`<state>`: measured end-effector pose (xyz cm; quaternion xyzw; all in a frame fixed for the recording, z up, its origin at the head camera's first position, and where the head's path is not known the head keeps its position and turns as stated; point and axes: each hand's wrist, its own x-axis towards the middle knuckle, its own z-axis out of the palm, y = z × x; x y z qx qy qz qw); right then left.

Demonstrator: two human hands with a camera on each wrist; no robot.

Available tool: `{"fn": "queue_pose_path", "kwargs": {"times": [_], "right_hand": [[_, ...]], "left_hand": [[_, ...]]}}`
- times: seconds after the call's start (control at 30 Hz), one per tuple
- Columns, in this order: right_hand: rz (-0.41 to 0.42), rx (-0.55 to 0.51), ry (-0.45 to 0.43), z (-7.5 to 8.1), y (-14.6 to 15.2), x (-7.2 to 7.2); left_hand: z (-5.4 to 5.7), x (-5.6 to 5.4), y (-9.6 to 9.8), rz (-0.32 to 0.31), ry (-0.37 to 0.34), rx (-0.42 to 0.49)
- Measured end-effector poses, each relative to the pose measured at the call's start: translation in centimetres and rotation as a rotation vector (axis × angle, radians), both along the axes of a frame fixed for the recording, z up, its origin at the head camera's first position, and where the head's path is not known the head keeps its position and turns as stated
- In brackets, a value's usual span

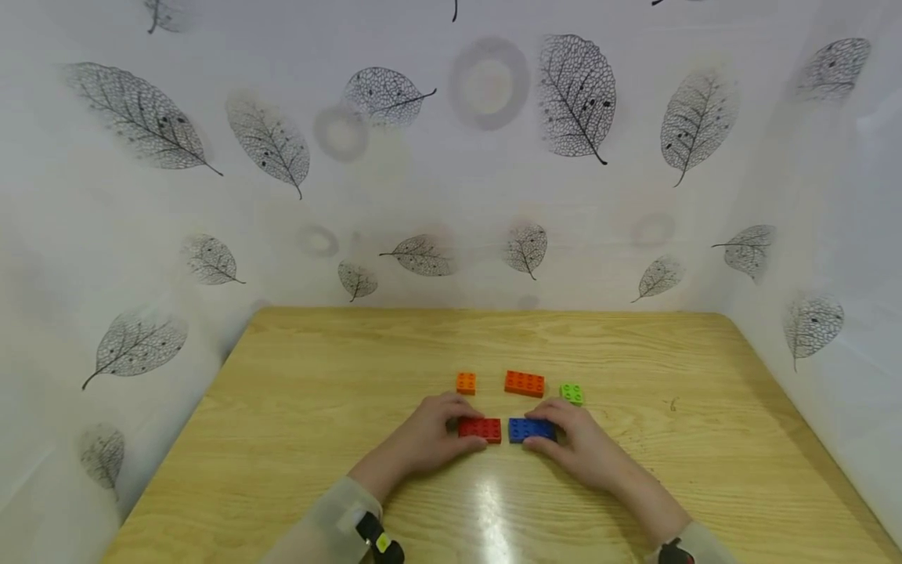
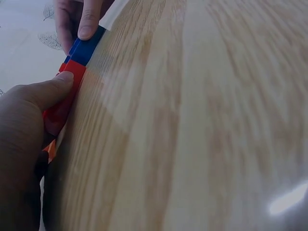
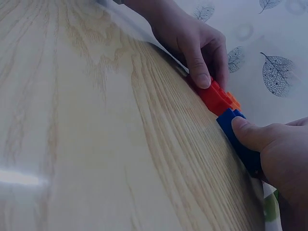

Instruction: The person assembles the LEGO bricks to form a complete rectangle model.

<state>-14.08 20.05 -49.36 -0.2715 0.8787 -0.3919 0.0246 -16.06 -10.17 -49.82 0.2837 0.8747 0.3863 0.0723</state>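
On the wooden table lies a red building brick (image 1: 481, 430), its long sides pinched between the thumb and fingers of my left hand (image 1: 437, 431). Just to its right, a blue building brick (image 1: 528, 430) is pinched the same way by my right hand (image 1: 581, 445). In the head view a narrow gap separates the two bricks, which lie end to end with studs up. The left wrist view shows my left thumb on the side of the red brick (image 2: 62, 103). In the right wrist view my right thumb presses the blue brick (image 3: 240, 144).
Behind the hands are an orange brick (image 1: 466, 383), a longer red-orange brick (image 1: 524, 384) and a small lime green brick (image 1: 571, 393). The wooden table (image 1: 317, 352) ends at a white leaf-printed curtain (image 1: 458, 180) at the back and sides.
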Motion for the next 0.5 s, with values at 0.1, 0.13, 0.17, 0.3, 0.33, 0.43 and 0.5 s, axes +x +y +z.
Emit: {"fn": "queue_pose_path", "kwargs": {"times": [0.1,0.13,0.17,0.3,0.33,0.43,0.5], "right_hand": [[-0.007,0.002,-0.025,0.18,-0.25,-0.11],[-0.010,0.006,-0.030,0.24,-0.33,-0.13],[-0.014,0.010,-0.034,0.30,-0.42,-0.16],[-0.013,0.014,-0.035,0.29,-0.73,-0.34],[-0.009,0.014,-0.033,0.24,-0.80,-0.39],[0.012,0.003,-0.021,0.09,-0.98,-0.52],[0.020,0.000,-0.020,0.00,-1.08,-0.59]], "left_hand": [[-0.17,-0.10,0.01,0.006,-0.003,0.008],[-0.23,-0.15,0.03,0.005,-0.002,0.013],[-0.27,-0.17,0.04,0.007,-0.002,0.015],[-0.38,-0.28,0.19,0.012,0.002,0.034],[-0.39,-0.29,0.24,0.014,0.002,0.039],[-0.50,-0.30,0.36,0.016,0.006,0.052],[-0.55,-0.26,0.39,0.019,0.008,0.053]]}}
